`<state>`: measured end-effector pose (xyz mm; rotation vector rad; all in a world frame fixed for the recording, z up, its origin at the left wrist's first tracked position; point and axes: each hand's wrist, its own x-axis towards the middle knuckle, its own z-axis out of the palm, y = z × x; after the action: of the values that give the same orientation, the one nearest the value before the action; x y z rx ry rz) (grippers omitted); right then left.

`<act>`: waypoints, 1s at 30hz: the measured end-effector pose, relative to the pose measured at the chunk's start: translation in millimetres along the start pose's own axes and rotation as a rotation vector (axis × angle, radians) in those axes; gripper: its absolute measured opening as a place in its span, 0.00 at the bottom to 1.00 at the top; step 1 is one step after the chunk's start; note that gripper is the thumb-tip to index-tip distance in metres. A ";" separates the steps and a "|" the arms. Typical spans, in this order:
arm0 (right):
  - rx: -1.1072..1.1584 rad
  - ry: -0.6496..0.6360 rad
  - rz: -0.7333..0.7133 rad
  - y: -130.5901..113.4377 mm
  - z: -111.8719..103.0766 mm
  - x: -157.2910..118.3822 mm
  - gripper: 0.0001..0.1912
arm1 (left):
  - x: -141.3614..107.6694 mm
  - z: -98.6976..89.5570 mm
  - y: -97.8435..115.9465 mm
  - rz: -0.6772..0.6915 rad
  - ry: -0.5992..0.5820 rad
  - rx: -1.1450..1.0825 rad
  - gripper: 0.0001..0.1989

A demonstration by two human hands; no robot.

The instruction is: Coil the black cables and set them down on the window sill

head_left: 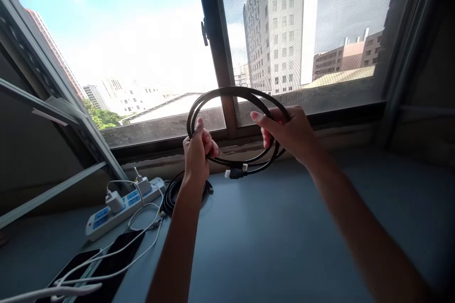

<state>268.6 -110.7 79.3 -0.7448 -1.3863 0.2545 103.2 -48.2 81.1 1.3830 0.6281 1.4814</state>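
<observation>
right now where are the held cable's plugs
In the head view, the plugs are mid-picture, low on the cable, between the left hand and right hand.

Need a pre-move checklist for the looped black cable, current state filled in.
1. Left hand gripping the black cable: ok, at the loop's left side.
2. Right hand gripping: ok, at the right side.
3. Loop open between the hands: ok.
4. Connectors held: not ok, they hang at the loop's bottom, in neither hand.
5. Loop clear of the power strip: ok, strip lies off to the left.
6. Second coil unlinked from it: cannot tell, left forearm hides part.
</observation>
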 end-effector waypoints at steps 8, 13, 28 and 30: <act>-0.075 -0.217 -0.061 5.1 -13.7 3.3 0.10 | -7.5 -6.9 13.1 -0.176 -0.623 0.229 0.26; 0.025 -0.398 -0.133 7.6 -12.3 3.1 0.10 | -11.0 -4.6 14.0 -0.302 -0.707 0.053 0.23; -0.166 0.098 -0.396 22.0 -50.1 21.4 0.13 | -0.6 -4.6 9.0 -0.280 -0.161 0.138 0.11; -0.136 0.121 -0.404 26.2 -61.6 25.3 0.15 | 1.0 -7.1 7.4 -0.207 -0.117 0.166 0.10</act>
<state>338.6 -96.5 83.3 -0.5653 -1.4142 -0.2002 94.4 -48.5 86.4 1.4717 0.8086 1.1975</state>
